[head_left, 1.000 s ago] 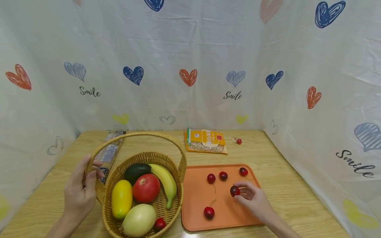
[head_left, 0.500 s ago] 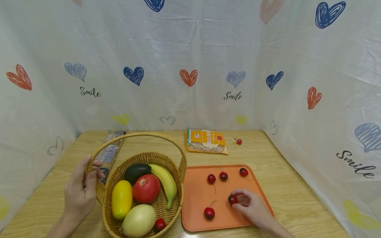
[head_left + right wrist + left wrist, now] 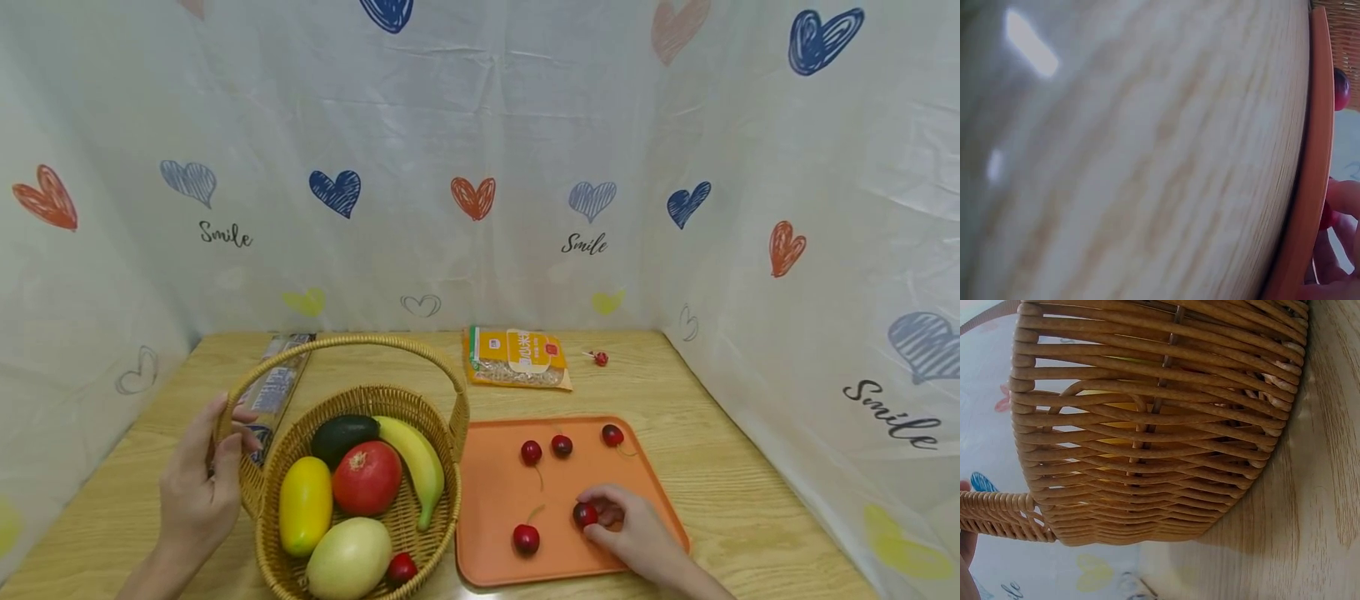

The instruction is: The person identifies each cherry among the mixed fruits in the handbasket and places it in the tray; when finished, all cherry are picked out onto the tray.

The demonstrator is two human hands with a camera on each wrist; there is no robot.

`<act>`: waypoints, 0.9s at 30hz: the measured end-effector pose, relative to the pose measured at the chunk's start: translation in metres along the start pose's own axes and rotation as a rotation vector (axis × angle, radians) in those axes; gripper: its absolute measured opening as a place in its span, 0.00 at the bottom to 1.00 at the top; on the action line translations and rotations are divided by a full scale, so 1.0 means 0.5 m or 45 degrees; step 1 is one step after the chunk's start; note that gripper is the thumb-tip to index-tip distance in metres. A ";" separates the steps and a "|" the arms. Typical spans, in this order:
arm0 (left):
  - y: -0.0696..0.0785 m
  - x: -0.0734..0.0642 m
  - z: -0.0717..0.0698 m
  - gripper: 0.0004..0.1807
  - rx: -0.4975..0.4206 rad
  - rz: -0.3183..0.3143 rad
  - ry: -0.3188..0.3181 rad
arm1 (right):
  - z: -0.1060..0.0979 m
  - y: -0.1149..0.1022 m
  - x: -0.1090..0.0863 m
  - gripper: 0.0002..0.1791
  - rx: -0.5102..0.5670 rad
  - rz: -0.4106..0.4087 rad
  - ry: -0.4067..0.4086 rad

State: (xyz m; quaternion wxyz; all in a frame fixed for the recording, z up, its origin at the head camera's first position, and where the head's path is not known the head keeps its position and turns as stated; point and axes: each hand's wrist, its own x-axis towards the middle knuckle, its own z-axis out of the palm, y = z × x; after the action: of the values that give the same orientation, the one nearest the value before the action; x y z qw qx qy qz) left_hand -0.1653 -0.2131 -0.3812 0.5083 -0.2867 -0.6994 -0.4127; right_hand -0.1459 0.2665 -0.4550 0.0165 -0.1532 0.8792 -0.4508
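Observation:
My left hand (image 3: 197, 492) grips the side of the arched handle (image 3: 360, 340) of a wicker basket (image 3: 453, 508). Inside the basket lie a banana (image 3: 420, 458), a pomegranate (image 3: 367, 477), a dark green avocado-like fruit (image 3: 343, 439), an oblong yellow fruit (image 3: 305, 506), a pale yellow-green melon-like fruit (image 3: 350, 558) and a cherry (image 3: 401, 569). On the right, my right hand (image 3: 633, 533) pinches a dark red cherry (image 3: 584, 514) between thumb and fingers, at the orange tray (image 3: 487, 492). Several other stemmed cherries rest on that tray, one (image 3: 527, 539) nearest the basket.
Behind the tray lies an orange-and-clear food packet (image 3: 519, 357), with a small red wrapped lollipop (image 3: 601, 358) to its right. Another long packet (image 3: 276, 383) is partly hidden behind the basket handle. A curtain printed with hearts (image 3: 480, 250) encloses the wooden table (image 3: 720, 467).
My right hand, holding the cherry, has come down the tray toward me and slightly left. The left hand stays on the basket handle.

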 end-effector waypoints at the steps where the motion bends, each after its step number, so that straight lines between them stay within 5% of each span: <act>1: 0.001 0.000 0.000 0.20 0.004 -0.001 -0.001 | 0.000 -0.001 0.001 0.17 0.005 0.006 -0.006; 13: -0.003 -0.003 -0.002 0.20 0.034 0.004 0.004 | -0.012 -0.045 0.027 0.17 0.061 0.060 0.081; 20: -0.008 -0.007 -0.003 0.21 0.049 -0.009 -0.010 | -0.004 -0.086 0.046 0.15 0.145 -0.071 0.130; 27: -0.007 -0.007 -0.003 0.21 0.033 -0.010 -0.014 | 0.023 -0.118 0.073 0.15 0.275 -0.159 0.075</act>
State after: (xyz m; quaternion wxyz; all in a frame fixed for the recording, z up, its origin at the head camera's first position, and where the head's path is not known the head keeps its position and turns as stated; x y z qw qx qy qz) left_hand -0.1666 -0.2163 -0.3852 0.5066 -0.2796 -0.7084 -0.4040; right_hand -0.1635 0.2146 -0.4107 -0.0210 -0.1917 0.8145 -0.5472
